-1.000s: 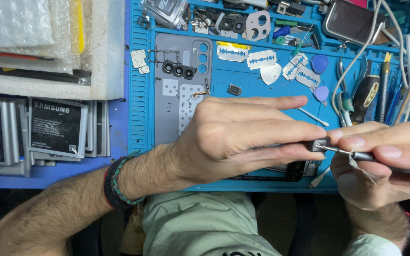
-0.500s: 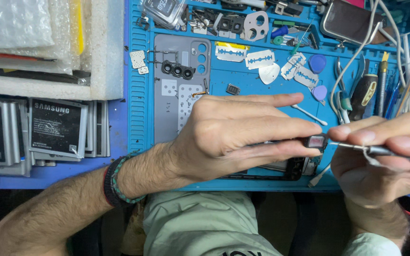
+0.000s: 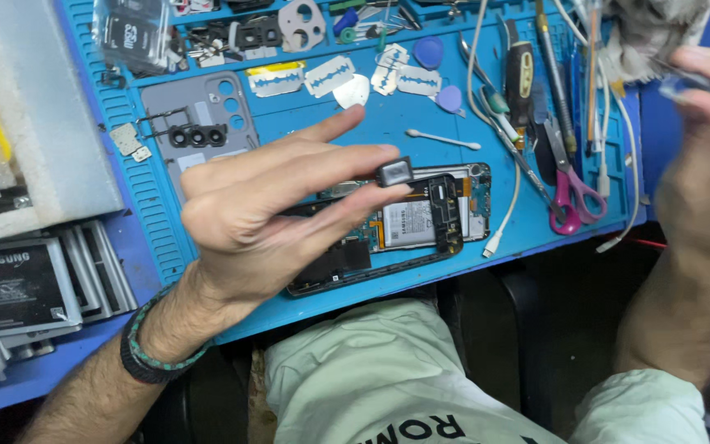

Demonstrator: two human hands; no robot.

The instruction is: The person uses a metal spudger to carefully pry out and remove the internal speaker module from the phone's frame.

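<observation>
At the far left of the counter (image 3: 34, 378), a stack of flat phone batteries (image 3: 18, 284) is seen beside the blue work mat (image 3: 388, 115). The left hand (image 3: 265, 214) is raised above the mat with its fingers spread and nearly straight; only the tips are closed, and a small dark square part (image 3: 394, 172) is pinched between the thumb and a fingertip. The part is held just above the opened phone (image 3: 396, 226), which lies on the mat with its battery and boards exposed. The part is almost square, so little long axis can be read; its flat face is turned up toward the camera, tilted slightly. The phone's long axis runs left to right across the mat, dipping toward the left.

For the step in hand, a light pinch by the edges is judged best, so that the face and any contacts are kept free of finger grease, and the part is best kept low over the mat in case it slips.

Further right, pink-handled scissors (image 3: 573, 193) lie on the mat. The right hand (image 3: 704, 173) is lifted at the frame's edge, closed around a thin tool (image 3: 700, 82) that is blurred; its kind cannot be told.
</observation>
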